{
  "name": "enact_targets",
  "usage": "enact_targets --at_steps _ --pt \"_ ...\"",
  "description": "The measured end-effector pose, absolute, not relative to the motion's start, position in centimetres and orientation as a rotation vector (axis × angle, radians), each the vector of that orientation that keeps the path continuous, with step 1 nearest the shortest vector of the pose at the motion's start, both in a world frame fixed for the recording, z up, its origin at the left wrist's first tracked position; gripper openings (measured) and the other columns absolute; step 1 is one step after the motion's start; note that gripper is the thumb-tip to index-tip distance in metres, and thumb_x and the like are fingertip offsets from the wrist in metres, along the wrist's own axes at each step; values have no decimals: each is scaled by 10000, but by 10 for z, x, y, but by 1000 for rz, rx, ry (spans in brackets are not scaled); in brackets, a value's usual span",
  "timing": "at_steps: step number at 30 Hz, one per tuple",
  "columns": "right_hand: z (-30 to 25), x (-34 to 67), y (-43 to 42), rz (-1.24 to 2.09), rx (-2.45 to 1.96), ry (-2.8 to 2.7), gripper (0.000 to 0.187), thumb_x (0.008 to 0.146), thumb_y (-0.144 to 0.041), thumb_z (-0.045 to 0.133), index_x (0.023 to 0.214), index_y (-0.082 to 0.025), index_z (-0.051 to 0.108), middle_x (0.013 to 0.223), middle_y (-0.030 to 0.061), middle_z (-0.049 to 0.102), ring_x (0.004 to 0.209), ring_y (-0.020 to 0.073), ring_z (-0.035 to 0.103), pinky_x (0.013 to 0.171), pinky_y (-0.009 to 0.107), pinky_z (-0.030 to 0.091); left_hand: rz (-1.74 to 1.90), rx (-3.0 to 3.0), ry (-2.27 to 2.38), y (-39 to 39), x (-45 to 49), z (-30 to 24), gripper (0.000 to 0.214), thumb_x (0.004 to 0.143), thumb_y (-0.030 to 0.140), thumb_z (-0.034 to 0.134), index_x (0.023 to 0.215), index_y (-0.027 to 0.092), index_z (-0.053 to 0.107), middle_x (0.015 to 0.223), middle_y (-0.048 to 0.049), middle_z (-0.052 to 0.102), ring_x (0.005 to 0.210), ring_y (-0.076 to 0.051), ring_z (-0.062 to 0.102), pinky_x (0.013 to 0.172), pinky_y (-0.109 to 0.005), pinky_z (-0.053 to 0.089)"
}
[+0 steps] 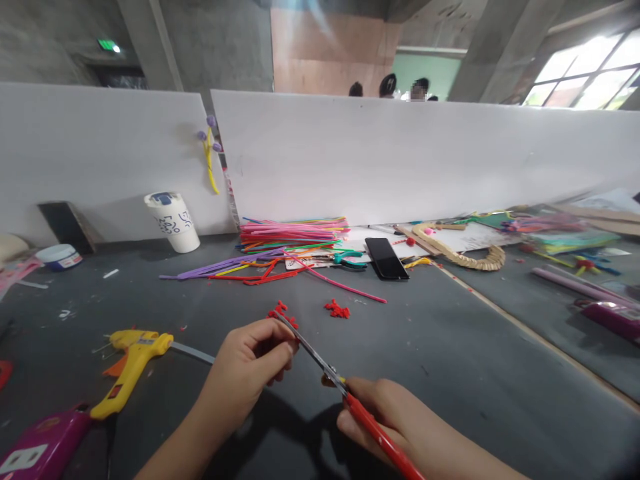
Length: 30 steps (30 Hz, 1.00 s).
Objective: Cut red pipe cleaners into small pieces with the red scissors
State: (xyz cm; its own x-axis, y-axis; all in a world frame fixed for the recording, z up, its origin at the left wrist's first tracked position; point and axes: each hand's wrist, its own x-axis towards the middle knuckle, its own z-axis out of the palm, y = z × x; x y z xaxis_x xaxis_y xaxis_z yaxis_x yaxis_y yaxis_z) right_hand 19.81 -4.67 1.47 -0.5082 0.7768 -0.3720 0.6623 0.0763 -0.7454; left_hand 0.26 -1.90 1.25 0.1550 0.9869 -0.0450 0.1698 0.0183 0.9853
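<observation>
My right hand (383,417) grips a pair of scissors (313,353) with red handles. Their long metal blades slant up and left, passing my left hand's fingertips. Curled and pinched, my left hand (257,357) is closed beside the blades; what lies between its fingers is hidden. Small red fuzzy pieces (281,309) show at the blade tips, just beyond my left fingers. A second little heap of red fuzzy pieces (337,309) lies on the dark table (450,373) a bit to the right.
Bundles of coloured pipe cleaners (295,233) lie before a white partition (400,160). Near them are teal-handled pliers (350,260) and a black phone (387,258). On the left are a yellow glue gun (133,367), a purple object (47,447) and a white cup (173,223).
</observation>
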Motion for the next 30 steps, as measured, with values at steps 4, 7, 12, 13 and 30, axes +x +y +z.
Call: enact_targets --at_steps 4,7,12,13,30 --pt "15 195 -48 1432 -1475 -2218 310 804 -452 362 652 -182 338 593 -36 359 529 81 274 453 182 246 983 1332 1211 -19 3 12 101 687 235 547 630 156 575 470 49 477 421 -69 409 422 -181 337" --pt "9 194 -48 1398 -1477 -2192 321 807 -458 358 642 -182 349 573 -36 371 507 75 284 445 183 244 983 1330 1226 -19 2 12 106 690 241 545 630 157 570 468 51 476 422 -71 412 416 -180 330" --pt "-8 194 -47 1416 -1468 -2026 353 797 -478 374 608 -181 347 552 -37 356 468 63 306 412 168 245 1005 1254 1235 -13 0 11 130 669 250 573 589 154 538 473 50 488 417 -68 423 405 -177 323" --pt "-10 195 -45 1452 -1461 -1948 348 795 -482 375 619 -184 345 553 -40 352 459 61 314 406 164 253 1007 1225 1234 -12 0 11 135 666 260 580 593 154 541 478 48 494 419 -68 427 403 -175 324" --pt "5 188 -31 1431 -1240 -1696 64 688 -185 503 655 -151 462 550 -45 438 488 66 395 448 166 313 660 1401 1189 -29 25 3 137 660 257 568 601 134 557 485 31 495 413 -82 456 410 -196 351"
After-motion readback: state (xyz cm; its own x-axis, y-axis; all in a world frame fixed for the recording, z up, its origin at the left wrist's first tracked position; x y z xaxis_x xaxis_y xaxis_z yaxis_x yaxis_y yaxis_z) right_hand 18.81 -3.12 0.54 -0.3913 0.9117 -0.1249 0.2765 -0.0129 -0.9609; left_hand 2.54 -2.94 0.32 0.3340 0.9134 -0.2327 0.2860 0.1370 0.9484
